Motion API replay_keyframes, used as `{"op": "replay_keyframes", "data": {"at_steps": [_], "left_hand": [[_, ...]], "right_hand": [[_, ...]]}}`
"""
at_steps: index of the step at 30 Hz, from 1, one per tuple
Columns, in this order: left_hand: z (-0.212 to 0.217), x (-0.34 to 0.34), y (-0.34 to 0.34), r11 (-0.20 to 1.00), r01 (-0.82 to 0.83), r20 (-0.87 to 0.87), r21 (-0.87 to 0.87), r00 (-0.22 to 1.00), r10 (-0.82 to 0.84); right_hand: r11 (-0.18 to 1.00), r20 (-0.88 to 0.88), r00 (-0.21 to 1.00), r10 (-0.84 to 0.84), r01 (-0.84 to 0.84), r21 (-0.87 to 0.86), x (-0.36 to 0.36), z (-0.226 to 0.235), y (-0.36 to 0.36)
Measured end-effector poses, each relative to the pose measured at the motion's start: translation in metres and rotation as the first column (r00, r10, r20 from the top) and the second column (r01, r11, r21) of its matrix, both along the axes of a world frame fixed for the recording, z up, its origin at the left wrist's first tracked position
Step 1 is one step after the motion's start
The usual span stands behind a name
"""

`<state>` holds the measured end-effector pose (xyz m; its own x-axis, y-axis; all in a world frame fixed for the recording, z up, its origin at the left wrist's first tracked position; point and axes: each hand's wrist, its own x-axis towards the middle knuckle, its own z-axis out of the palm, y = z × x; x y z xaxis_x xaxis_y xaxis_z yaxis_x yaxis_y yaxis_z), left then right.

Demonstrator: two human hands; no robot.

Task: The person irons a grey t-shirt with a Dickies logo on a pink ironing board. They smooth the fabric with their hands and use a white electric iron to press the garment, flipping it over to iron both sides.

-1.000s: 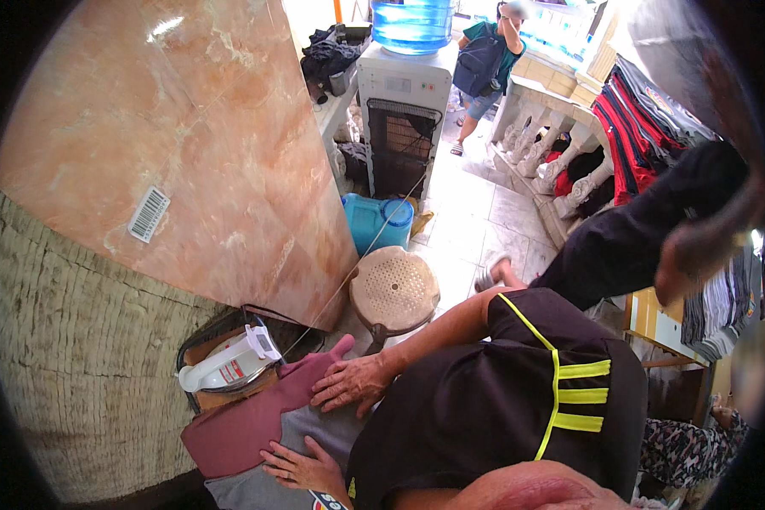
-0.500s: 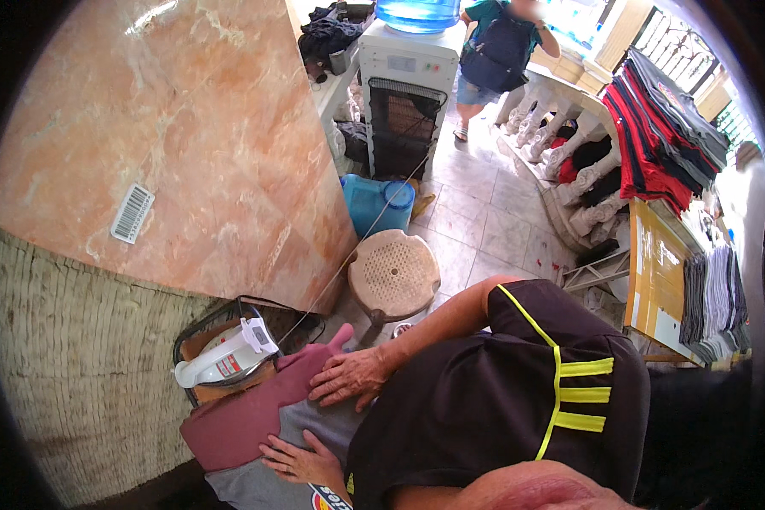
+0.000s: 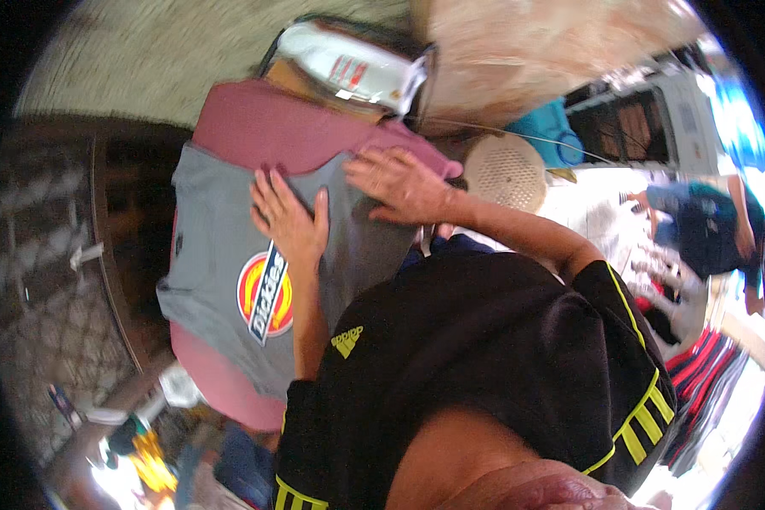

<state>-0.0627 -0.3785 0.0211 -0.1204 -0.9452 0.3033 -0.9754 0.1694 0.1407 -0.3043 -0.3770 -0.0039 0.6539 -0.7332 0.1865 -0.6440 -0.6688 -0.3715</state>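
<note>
1. A grey T-shirt [image 3: 229, 255] with maroon sleeves and a round red-and-yellow badge on the chest lies spread on the dark worktop [image 3: 115, 246], its maroon collar end toward the worktop's far edge and its hem toward the near edge.
2. The left hand [image 3: 291, 223] lies flat and open on the grey chest panel just above the badge, fingers spread and pointing toward the collar; it holds nothing.
3. The right hand [image 3: 399, 183] is also open and flat, palm down on the shirt's right shoulder, where grey meets the maroon sleeve [image 3: 306, 136]; it grips nothing either.
4. At the far edge, touching the collar end of the shirt, sits a dark tray [image 3: 348, 51] with a white plastic-wrapped package [image 3: 348, 64] in it.
5. Beyond the right edge of the worktop, a beige perforated stool [image 3: 506, 170] stands on the tiled floor, and another person in a dark top [image 3: 705, 229] is well apart.
6. Risk, as I judge it: with both palms only pressing, a sideways push could drag the fabric and bunch it instead of smoothing it.
7. The maroon sleeve near the right edge could slip over that edge if the right hand lifts, pulling the shirt askew.
8. The picture is blurred, so small wrinkles cannot be judged.
</note>
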Motion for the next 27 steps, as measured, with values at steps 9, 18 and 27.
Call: {"op": "replay_keyframes", "data": {"at_steps": [9, 18, 27], "left_hand": [[-0.015, 0.001, 0.001, 0.981, -0.192, -0.025, 0.029, 0.981, 0.193], [-0.01, 0.016, -0.009, 0.984, -0.179, -0.058, 0.027, 0.982, 0.18], [-0.024, 0.034, -0.014, 0.993, -0.106, -0.115, -0.06, 0.988, 0.098]], "right_hand": [[0.983, 0.509, 0.842, -0.179, 0.177, 0.054, 0.026, 0.012, -0.038], [0.947, 0.451, 0.837, -0.31, 0.227, 0.229, 0.029, 0.018, -0.061], [0.995, 0.288, 0.958, 0.014, 0.015, -0.098, 0.085, 0.02, -0.036]]}}
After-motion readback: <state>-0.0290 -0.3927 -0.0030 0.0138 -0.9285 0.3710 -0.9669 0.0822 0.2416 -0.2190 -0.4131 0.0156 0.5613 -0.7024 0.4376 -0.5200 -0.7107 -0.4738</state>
